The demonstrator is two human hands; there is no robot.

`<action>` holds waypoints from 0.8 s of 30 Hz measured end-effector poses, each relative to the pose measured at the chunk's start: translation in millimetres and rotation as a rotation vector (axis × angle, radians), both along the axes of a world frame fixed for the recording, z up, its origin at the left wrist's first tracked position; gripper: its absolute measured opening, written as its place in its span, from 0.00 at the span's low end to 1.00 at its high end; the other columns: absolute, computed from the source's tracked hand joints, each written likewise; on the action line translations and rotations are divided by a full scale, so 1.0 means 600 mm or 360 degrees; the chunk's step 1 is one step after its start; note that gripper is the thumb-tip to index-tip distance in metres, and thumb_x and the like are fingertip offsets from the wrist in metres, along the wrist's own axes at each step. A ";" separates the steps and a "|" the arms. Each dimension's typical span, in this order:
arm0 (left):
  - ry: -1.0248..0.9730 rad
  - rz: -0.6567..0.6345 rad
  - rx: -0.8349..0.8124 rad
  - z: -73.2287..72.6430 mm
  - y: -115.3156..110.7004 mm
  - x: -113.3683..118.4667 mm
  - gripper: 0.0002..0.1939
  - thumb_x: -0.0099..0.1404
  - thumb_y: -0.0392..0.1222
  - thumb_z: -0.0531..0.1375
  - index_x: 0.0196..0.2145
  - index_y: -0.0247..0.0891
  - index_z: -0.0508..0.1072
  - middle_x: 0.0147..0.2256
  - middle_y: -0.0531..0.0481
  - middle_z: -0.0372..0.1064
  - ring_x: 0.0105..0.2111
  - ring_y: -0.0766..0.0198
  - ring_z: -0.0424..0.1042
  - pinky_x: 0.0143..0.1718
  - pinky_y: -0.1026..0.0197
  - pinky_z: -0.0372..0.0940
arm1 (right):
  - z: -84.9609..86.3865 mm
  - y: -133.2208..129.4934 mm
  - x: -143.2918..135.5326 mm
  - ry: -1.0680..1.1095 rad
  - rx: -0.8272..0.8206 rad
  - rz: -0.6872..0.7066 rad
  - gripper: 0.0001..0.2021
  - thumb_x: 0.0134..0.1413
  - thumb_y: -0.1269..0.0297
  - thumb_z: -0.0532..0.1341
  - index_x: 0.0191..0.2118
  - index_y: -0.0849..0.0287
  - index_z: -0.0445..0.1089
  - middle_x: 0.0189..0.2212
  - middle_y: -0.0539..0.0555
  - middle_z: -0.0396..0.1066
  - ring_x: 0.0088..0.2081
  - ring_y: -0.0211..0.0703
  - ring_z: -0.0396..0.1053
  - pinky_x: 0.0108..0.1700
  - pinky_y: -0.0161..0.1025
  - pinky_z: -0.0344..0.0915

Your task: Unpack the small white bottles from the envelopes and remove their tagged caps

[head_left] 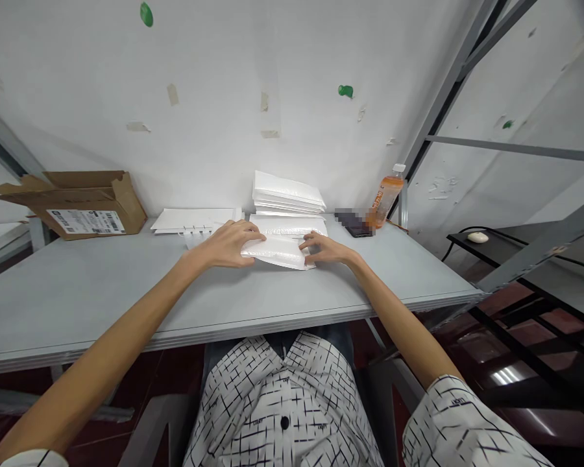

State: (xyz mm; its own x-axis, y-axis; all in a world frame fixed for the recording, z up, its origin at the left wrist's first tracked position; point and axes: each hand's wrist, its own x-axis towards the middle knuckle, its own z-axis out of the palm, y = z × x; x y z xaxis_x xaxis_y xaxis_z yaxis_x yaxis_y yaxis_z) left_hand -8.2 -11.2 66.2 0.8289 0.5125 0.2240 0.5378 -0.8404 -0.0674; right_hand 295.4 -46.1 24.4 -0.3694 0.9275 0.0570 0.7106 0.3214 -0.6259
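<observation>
A white padded envelope (278,251) is held between my two hands, just above the front part of the grey table. My left hand (231,244) grips its left end, thumb below and fingers over the top. At the right end, my right hand (324,249) pinches the envelope with curled fingers. Right behind it lies another white padded envelope (289,225), in front of a stack of similar envelopes (287,192) against the wall. To the left of the stack are flat white sheets or envelopes (194,219), partly behind my left hand.
An opened cardboard box (92,206) with a label stands at the back left of the grey table (141,279). Toward the back right are a dark phone (359,226) and a bottle of orange drink (388,196). Metal frame posts rise at both sides, and a white mouse (477,237) lies on a dark shelf.
</observation>
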 end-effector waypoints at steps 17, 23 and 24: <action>-0.0184 -0.0030 -0.0206 -0.050 -0.002 -0.017 0.27 0.56 0.43 0.58 0.54 0.38 0.69 0.54 0.41 0.64 0.52 0.51 0.65 0.54 0.49 0.59 | 0.038 -0.017 0.047 0.0653 -0.0097 -0.0236 0.14 0.42 0.55 0.70 0.32 0.60 0.80 0.45 0.59 0.75 0.48 0.51 0.71 0.53 0.50 0.65; -0.0212 0.0009 -0.0201 -0.043 -0.004 -0.026 0.26 0.58 0.45 0.58 0.54 0.38 0.69 0.54 0.41 0.65 0.52 0.50 0.66 0.53 0.47 0.61 | 0.046 -0.022 0.059 0.1011 -0.0085 -0.0315 0.18 0.42 0.52 0.71 0.35 0.62 0.77 0.37 0.58 0.76 0.38 0.48 0.76 0.37 0.43 0.74; -0.0217 0.0009 -0.0196 -0.042 -0.005 -0.026 0.26 0.58 0.45 0.58 0.54 0.38 0.70 0.54 0.41 0.65 0.52 0.50 0.66 0.53 0.47 0.61 | 0.047 -0.022 0.060 0.1056 -0.0067 -0.0338 0.18 0.42 0.52 0.71 0.35 0.62 0.77 0.36 0.58 0.76 0.36 0.49 0.76 0.35 0.42 0.74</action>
State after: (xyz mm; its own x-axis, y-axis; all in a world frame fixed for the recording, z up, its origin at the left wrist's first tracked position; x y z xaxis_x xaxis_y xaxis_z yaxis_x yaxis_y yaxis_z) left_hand -24.1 -14.2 41.0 0.7923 0.5473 0.2697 0.5395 -0.8349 0.1095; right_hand 331.4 -59.3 52.5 -0.0792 0.9823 0.1699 0.2187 0.1834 -0.9584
